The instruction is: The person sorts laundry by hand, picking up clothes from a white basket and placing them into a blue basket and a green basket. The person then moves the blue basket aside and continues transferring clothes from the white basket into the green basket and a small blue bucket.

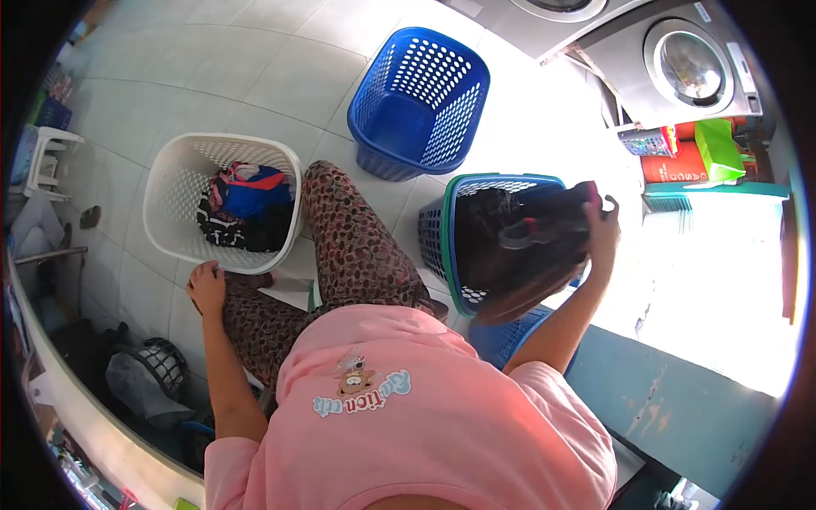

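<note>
Over the green-rimmed laundry basket [451,225], the right hand [602,225] has fingers clamped on a dark garment [551,228]; left hand [206,289] at the patterned trousers' [248,330] knee, finger closure undeterminable.

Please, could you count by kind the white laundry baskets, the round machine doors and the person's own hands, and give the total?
White laundry basket: 1
Round machine doors: 2 (one partly cut off)
Left hand and right hand: 2
Total: 5
</note>
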Demonstrator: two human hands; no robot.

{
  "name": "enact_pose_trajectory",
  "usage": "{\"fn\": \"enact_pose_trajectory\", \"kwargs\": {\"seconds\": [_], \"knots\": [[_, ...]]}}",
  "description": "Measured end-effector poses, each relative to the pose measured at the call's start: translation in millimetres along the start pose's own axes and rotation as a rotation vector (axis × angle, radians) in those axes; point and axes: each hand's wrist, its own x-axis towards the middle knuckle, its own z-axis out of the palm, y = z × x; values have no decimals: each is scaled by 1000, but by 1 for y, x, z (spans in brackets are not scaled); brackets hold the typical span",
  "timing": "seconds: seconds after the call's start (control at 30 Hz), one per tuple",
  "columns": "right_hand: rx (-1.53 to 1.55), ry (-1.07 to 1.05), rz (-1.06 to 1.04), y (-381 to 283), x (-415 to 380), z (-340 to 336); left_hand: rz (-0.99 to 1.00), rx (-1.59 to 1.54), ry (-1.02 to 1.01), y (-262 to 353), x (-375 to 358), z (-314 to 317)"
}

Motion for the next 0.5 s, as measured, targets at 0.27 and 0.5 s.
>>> {"fn": "enact_pose_trajectory", "kwargs": {"seconds": [0.27,0.5], "knots": [[-12,-196,-268,-33,-10,35,24,-13,-8,2,-1,-2],[-136,-360,-159,68,20,113,-5,-31,-56,2,-2,-2]]}}
